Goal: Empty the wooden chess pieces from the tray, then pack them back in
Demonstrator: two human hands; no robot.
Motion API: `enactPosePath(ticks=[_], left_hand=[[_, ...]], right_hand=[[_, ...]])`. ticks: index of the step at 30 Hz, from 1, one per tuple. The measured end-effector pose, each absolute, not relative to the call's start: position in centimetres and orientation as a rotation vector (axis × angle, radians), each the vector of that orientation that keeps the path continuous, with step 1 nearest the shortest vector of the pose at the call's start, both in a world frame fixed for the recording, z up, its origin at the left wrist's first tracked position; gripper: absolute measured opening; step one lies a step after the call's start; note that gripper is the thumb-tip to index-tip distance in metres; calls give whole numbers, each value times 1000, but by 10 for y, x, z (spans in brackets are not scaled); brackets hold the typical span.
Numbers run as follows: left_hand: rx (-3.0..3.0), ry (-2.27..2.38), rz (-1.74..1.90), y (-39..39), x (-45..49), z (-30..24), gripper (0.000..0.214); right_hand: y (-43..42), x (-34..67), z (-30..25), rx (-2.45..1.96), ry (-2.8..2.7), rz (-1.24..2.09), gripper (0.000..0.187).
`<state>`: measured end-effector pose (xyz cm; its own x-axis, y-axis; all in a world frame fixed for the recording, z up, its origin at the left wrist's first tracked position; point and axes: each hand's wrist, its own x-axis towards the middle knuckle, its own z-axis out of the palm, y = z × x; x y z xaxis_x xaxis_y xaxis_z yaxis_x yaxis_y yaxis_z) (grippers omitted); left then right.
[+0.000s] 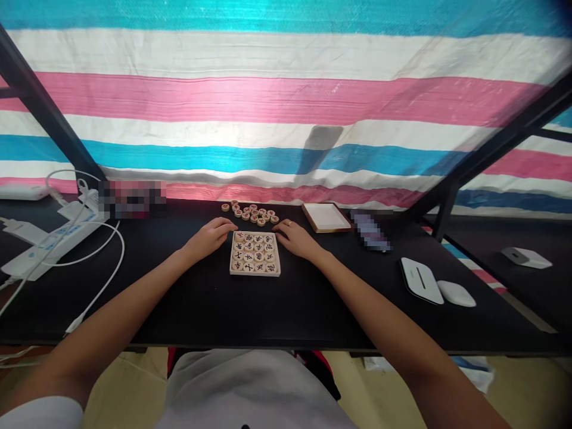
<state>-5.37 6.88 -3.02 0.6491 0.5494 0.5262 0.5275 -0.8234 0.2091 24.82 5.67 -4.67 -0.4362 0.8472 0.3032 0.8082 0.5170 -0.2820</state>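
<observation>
A shallow white box (255, 274) lies on the black table in front of me, with rows of round Chinese chess pieces (258, 257) in it. Most show black characters; the one in the far left corner is red. My left hand (211, 235) rests by the box's far left corner, fingers stretched out and holding nothing. Beside the far right corner is my right hand (295, 236), a ring on one finger, its fingers apart and nothing in them. Behind the box, several loose pieces with red characters (254, 213) lie in a cluster; fingertips of the right hand come close to them.
The box lid (327, 217) lies upturned at the back right, beside a blurred phone-like object (370, 231). Further right are a white flat device (420, 280) and a white mouse (456, 293). A power strip (53, 238) with white cables covers the left side. Striped sheeting (268, 101) hangs behind.
</observation>
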Motion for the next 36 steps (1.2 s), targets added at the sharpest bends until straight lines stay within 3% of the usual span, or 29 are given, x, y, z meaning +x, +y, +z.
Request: enactPosePath(ticks=[21, 36], left_hand=[[2846, 886, 961, 61, -50, -21, 11], [2914, 762, 935, 65, -51, -24, 26]], right_hand=[[55, 247, -45, -1383, -2356, 138, 24], [56, 247, -45, -1375, -2360, 133, 23]])
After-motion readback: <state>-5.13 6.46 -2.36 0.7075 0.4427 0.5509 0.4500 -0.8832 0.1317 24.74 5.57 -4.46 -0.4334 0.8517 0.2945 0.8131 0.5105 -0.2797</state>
